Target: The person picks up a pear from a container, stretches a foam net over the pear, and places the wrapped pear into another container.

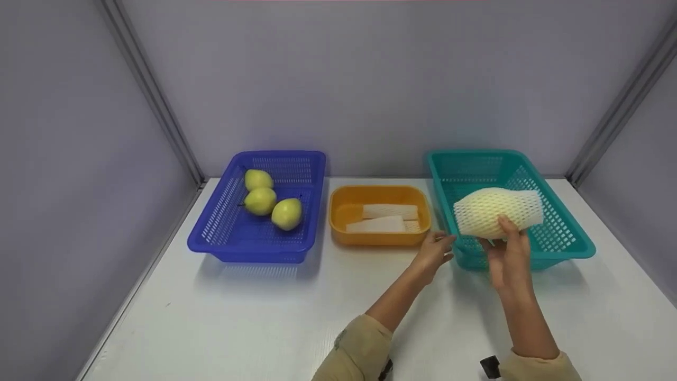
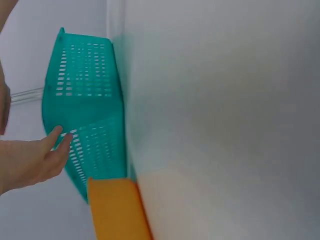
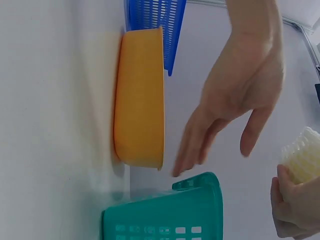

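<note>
My right hand (image 1: pixel 509 258) holds a yellow-green pear in a white foam net sleeve (image 1: pixel 489 211) above the teal basket (image 1: pixel 568 253), thumb on the near side. The sleeve's ends reach past the fruit on both sides. In the right wrist view, part of the netted pear (image 3: pixel 305 162) shows at the right edge. My left hand (image 1: pixel 435 256) is between the orange tub (image 1: pixel 381 239) and the teal basket, holding nothing, its fingers loosely extended. In the left wrist view this left hand (image 2: pixel 35 162) appears in front of the teal basket's side.
A blue basket (image 1: pixel 259 244) at the left contains three bare pears (image 1: pixel 287 214). Flat white foam net sleeves (image 1: pixel 389 211) lie in the orange tub. All the containers stand on a white table (image 1: pixel 238 328), with grey panels (image 1: pixel 370 79) behind and at both sides.
</note>
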Available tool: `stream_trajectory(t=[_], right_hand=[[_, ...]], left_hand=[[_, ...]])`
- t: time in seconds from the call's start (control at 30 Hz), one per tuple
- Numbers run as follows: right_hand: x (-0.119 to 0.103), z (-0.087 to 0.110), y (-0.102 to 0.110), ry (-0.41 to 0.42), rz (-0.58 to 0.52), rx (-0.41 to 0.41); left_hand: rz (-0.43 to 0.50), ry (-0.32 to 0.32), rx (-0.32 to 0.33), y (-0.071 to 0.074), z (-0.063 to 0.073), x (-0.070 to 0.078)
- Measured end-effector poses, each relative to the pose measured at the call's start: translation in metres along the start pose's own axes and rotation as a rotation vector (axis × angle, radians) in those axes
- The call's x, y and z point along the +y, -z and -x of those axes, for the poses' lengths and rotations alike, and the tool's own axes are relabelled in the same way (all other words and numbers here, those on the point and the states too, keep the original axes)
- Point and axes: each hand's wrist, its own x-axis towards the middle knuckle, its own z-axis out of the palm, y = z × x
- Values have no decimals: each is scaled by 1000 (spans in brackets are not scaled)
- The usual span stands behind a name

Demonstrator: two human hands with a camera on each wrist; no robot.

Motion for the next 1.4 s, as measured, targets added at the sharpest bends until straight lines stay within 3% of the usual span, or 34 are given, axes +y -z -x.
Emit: stream_trajectory(t=[0.17, 0.3, 0.47, 0.63, 0.77, 0.97, 1.1, 1.4], right_hand=[[-1, -3, 6, -15, -99, -42], [0, -6, 13, -36, -157, -82], [2, -10, 17, -61, -190, -149], [4, -12, 19, -121, -274, -206], [4, -13, 22, -161, -344, -206], [-1, -22, 29, -151, -405, -265], [-9, -32, 34, -153, -273, -285], [-29, -63, 46, -170, 272, -176]], left_hand=[[-40, 79, 50, -7, -18, -15], [-110, 93, 104, -17, -25, -25], [-181, 73, 155, -27, -27, -31], [-183, 20, 160, -31, -28, -35], [-131, 36, 119, -29, -30, -38], [81, 84, 48, -24, -31, -35], [111, 109, 59, -24, -31, -28], [99, 110, 84, -29, -28, -20]])
